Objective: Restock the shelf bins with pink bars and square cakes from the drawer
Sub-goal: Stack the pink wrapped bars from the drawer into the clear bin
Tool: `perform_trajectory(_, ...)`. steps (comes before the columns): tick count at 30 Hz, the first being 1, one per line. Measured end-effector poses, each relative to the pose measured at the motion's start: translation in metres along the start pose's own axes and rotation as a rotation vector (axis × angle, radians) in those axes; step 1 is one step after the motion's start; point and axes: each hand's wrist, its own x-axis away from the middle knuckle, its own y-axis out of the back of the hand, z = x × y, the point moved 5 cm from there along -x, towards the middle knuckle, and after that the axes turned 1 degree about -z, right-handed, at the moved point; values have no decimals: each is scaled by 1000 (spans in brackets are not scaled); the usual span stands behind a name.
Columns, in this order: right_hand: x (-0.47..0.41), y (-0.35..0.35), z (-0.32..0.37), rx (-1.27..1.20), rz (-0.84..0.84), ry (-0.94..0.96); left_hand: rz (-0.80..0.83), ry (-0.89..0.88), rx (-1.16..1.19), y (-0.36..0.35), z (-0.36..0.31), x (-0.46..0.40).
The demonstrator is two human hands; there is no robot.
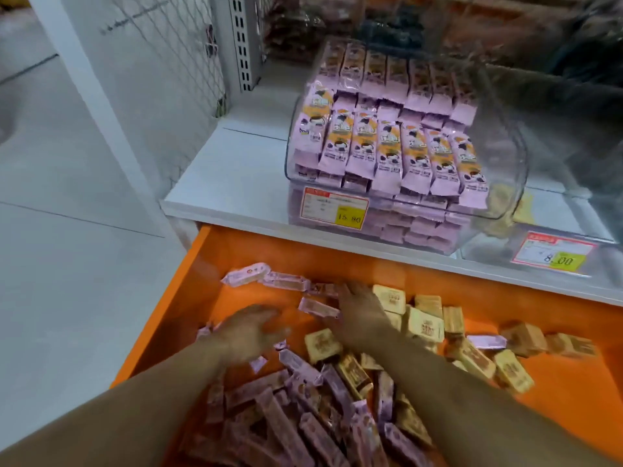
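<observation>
Pink bars heaped loose at the near end of the orange drawer, mixed with square cakes toward the right. Looks dumped as bulk stock, not sorted, so each grab needs picking one type out.

Both forearms reach in over the heap. Left hand hovers palm-down over the bare orange floor and a few stray bars, fingers spread and relaxed, holding nothing that I can see (motion-blurred, so fine contact unclear). Right hand is further in, fingers flat and extended, resting on or just above scattered pink bars near the back wall; not gripping anything. Likely raking strays together before scooping.

Beyond the drawer, on the white shelf: clear bin holds pink bars in neat upright rows facing out, already well filled. Price tag on its front. Bin to the right looks nearly empty, a few tan cakes behind, so cakes probably need restocking more.
</observation>
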Motion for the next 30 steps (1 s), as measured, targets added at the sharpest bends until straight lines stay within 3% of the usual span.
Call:
perform_trajectory(6, -32, -37, 0, 217, 23, -40, -46, -25, -281, -21, 27, -32)
perform_trajectory(12, -33, -40, -4, 278, 114, -100, -171, -9, -334, -13, 16, -29)
perform_trajectory(17, -10, -9, -5, 90, -15, -116, -187, -10, -46, 5, -5, -13)
perform_trajectory(22, 29, 40, -17, -362, 40, -203, -95, 20, 362, 39, -42, 26)
perform_trajectory(27, 99, 115, -15, -430, 64, -102, -71, 84, 649, 76, -95, 92)
perform_trajectory(30, 152, 155, -4, -503, 54, -33, 6, 19, 785, 88, -136, 141)
